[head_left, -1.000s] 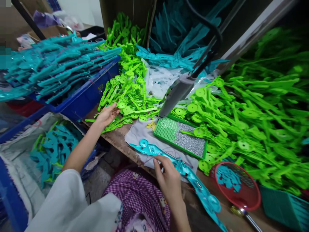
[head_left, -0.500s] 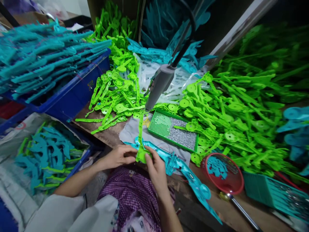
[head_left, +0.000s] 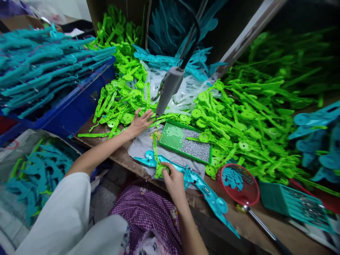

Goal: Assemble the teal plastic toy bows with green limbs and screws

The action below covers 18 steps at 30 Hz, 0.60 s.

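Observation:
My right hand (head_left: 173,179) pinches the wide end of a long green plastic part (head_left: 156,156) near the front edge of the bench. Its thin arm points away from me over a blue plastic piece (head_left: 204,187) lying on a grey cloth. My left hand (head_left: 142,122) reaches forward with fingers spread, at the edge of the green parts pile (head_left: 124,95) and just left of the tip of a hanging grey electric screwdriver (head_left: 170,88). A green tray (head_left: 171,137) of small silvery screws lies right of the screwdriver tip, with a green part's end over it.
Blue parts fill a blue crate (head_left: 77,95) at left, above a lined bin (head_left: 13,177) of blue and green parts. At right stand a red basket (head_left: 252,198) with small blue pieces and a teal tray (head_left: 276,198) with metal bits. Green parts (head_left: 252,120) heap behind.
My left hand has left the green part and moved forward to the pile, its fingers opening. My right hand keeps hold of the part. The view has shifted slightly.

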Each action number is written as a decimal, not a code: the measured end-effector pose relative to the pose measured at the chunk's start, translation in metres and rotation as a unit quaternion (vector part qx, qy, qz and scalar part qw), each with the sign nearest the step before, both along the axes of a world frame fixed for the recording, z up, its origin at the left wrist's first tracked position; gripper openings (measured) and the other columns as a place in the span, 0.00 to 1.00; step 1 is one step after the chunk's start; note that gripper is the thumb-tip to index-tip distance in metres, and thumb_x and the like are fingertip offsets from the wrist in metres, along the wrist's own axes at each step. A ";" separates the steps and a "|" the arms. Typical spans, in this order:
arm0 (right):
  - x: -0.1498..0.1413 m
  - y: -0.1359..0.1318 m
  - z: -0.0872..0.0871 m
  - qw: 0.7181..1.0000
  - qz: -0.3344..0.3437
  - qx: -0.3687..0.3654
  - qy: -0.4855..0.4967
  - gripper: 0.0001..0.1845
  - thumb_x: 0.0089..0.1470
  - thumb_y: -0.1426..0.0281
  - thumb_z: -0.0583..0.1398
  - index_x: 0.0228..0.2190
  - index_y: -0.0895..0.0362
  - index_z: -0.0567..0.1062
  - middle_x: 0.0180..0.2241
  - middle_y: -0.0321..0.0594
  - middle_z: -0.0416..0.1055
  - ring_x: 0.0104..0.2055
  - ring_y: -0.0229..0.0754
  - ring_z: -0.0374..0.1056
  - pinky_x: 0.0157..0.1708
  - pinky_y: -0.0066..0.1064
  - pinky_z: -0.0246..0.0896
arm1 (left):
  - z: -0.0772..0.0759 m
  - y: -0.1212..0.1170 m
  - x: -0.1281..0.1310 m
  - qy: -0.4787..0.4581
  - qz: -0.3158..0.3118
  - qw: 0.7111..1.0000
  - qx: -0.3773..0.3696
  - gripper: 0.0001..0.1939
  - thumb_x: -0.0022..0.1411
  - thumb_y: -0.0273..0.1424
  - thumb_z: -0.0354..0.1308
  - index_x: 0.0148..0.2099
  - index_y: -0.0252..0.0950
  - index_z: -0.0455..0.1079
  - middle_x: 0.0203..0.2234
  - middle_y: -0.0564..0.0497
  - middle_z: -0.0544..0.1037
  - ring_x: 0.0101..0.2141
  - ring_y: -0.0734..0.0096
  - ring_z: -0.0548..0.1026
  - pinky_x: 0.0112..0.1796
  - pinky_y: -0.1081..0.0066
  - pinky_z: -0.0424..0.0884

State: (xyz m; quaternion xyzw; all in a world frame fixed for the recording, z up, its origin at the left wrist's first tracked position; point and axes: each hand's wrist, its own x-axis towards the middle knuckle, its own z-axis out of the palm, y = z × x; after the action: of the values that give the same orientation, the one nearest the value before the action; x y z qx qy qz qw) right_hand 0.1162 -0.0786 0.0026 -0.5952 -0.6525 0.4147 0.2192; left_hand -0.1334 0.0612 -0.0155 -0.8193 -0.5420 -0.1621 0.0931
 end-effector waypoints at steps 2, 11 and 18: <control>0.003 -0.001 0.002 1.000 -0.007 -0.006 0.009 0.26 0.51 0.61 0.50 0.40 0.63 0.79 0.14 0.28 0.53 0.17 0.34 0.49 0.21 0.28 0.42 | -0.003 -0.006 0.000 0.001 -0.028 1.000 -0.003 0.13 0.66 0.25 0.49 0.43 0.42 0.74 0.59 0.47 0.69 0.63 0.60 0.61 0.62 0.43 0.42; 0.007 -0.003 0.000 1.000 -0.008 0.001 0.015 0.24 0.51 0.62 0.51 0.40 0.62 0.79 0.15 0.29 0.56 0.18 0.34 0.50 0.22 0.28 0.44 | 0.006 0.003 0.015 0.077 -0.032 0.996 -0.038 0.12 0.63 0.22 0.54 0.34 0.38 0.77 0.61 0.49 0.68 0.64 0.58 0.58 0.64 0.43 0.36; 0.007 -0.005 0.000 0.997 0.004 -0.037 0.069 0.26 0.51 0.61 0.51 0.41 0.64 0.78 0.15 0.28 0.53 0.18 0.33 0.47 0.21 0.27 0.41 | 0.012 0.016 0.012 0.066 -0.078 0.993 -0.061 0.15 0.62 0.20 0.53 0.28 0.38 0.76 0.58 0.50 0.71 0.64 0.56 0.58 0.64 0.40 0.36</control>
State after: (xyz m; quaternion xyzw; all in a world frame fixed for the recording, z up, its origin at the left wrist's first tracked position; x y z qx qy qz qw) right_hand 0.1236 -0.0834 0.0023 -0.5708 -0.6221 0.4793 0.2396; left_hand -0.1212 0.0773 -0.0039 -0.8723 -0.4778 -0.0811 0.0652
